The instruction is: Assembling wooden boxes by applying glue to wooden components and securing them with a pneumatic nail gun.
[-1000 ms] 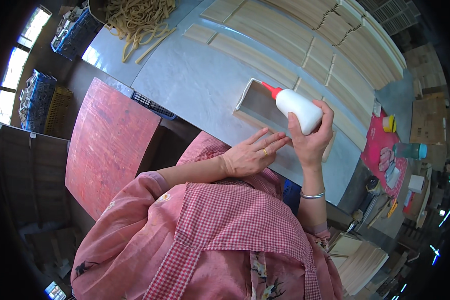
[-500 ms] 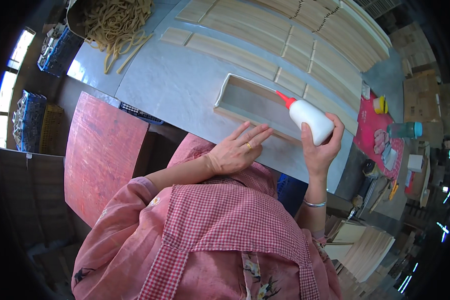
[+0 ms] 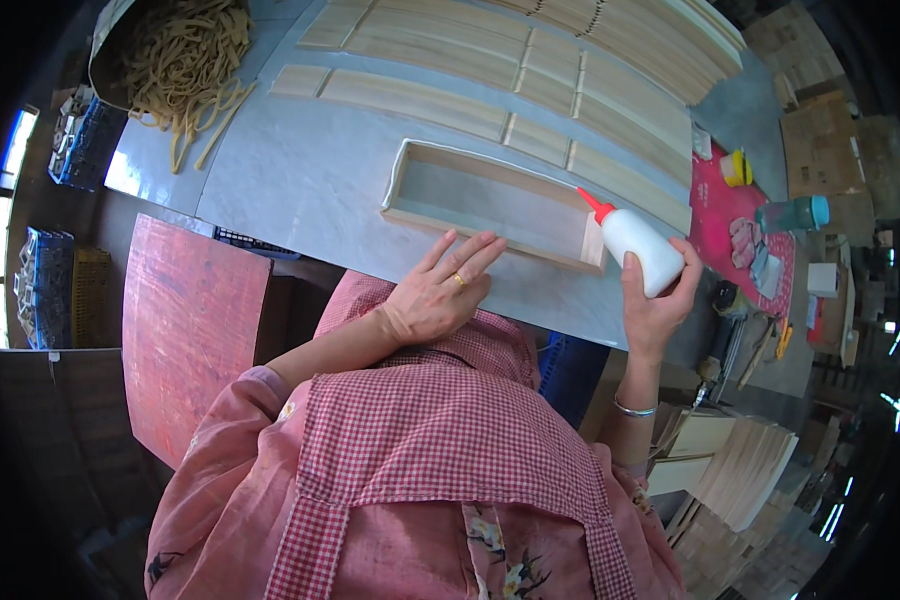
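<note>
A shallow rectangular wooden frame (image 3: 543,250) lies on the grey tabletop, a white bead of glue running along its left and far top edges. My right hand (image 3: 660,305) is wrapped round a white glue bottle (image 3: 638,248), tilted so that its red nozzle (image 3: 592,200) points at the frame's far right corner. The nozzle tip is at or just above that corner; I cannot tell whether it touches. With fingers stretched out, my left hand (image 3: 442,290) lies at the frame's near wall, its fingertips against or just beside the wood.
Thin wooden strips (image 3: 410,98) and larger slatted panels lie beyond the frame. A container of tan rubber bands (image 3: 185,60) stands far left. On the right are a pink mat (image 3: 710,195), a yellow tub (image 3: 736,168) and a teal-lidded jar (image 3: 790,213). A red board (image 3: 195,330) sits left.
The bottle's nozzle has travelled right along the frame's far edge to the corner, leaving a longer glue line. My left hand stays by the near wall. The whole view has shifted slightly.
</note>
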Motion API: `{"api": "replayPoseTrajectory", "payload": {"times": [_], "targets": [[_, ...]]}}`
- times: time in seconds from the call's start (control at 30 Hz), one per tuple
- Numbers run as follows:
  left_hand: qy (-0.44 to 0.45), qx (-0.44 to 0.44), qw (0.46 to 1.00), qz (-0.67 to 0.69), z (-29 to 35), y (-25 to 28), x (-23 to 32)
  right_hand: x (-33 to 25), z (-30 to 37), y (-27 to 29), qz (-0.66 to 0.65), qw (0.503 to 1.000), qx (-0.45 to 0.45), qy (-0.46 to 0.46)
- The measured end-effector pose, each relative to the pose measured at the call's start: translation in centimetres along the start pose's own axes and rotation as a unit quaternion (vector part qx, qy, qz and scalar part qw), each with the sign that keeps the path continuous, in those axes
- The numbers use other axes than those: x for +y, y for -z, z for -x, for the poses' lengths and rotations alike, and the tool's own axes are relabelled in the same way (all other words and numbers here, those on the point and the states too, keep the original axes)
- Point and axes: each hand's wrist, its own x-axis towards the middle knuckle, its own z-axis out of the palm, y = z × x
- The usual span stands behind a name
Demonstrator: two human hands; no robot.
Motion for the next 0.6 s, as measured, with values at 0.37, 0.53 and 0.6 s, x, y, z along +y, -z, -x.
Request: {"api": "replayPoseTrajectory", "payload": {"times": [0.37, 0.53, 0.6], "targets": [[0.005, -0.013, 1.0, -0.013, 0.1, 0.0, 0.2, 1.9, 0.7, 2.6, 0.037, 0.998, 0.032, -0.039], [0.008, -0.021, 1.0, -0.007, 0.1, 0.0, 0.3, 1.8, 1.2, 3.3, 0.042, 0.998, 0.031, -0.041], [0.009, -0.023, 1.0, -0.006, 0.1, 0.0, 0.3, 1.6, 1.6, 3.6, 0.04, 0.998, 0.026, -0.042]]}}
